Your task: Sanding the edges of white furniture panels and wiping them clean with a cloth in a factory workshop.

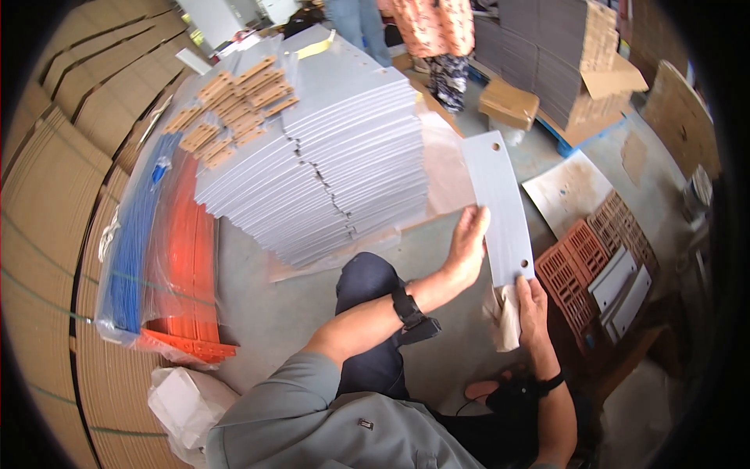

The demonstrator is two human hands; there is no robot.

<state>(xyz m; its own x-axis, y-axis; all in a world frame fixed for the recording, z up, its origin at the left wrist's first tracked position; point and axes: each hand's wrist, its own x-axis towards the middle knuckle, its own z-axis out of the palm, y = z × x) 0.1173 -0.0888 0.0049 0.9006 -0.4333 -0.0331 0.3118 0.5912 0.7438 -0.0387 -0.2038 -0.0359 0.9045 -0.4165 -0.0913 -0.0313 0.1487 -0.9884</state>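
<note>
Both hands (500,273) pinch grey strip (500,205) (cloth (504,316) in rt); grey stack (328,156), red crate (582,270) nearby.

We are seeing no labels, signs or screens. At the left of the frame, a clear plastic bag (168,234) is lying lengthwise, holding blue strips (137,242) and orange strips (187,258). At the lower left, a crumpled white bag (183,402) is sitting beside it. At the upper centre right, a small brown cardboard box (509,103) is resting on the floor, and behind it a stack of grey sheets (547,55) is standing with loose brown cardboard wrapping (613,74).
</note>
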